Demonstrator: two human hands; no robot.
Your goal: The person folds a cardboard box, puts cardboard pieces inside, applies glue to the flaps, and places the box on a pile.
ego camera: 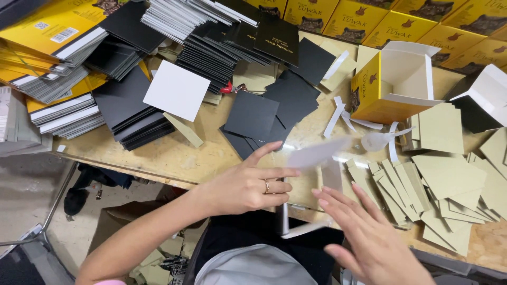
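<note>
My left hand [245,184] grips the left side of a small open white box [309,195] at the table's near edge, a ring on one finger. A pale flap of the box [317,153] blurs above my fingers. My right hand [369,237] hovers flat with fingers spread just right of the box, holding nothing. Beside it lie khaki cardboard strips [391,184] and squares [449,177].
Black card squares [251,113] and one white square [177,89] cover the wooden table [179,155]. Stacks of flat black and yellow cartons [58,68] stand at left. An open yellow box [393,82] sits at right, more yellow boxes [401,21] behind it.
</note>
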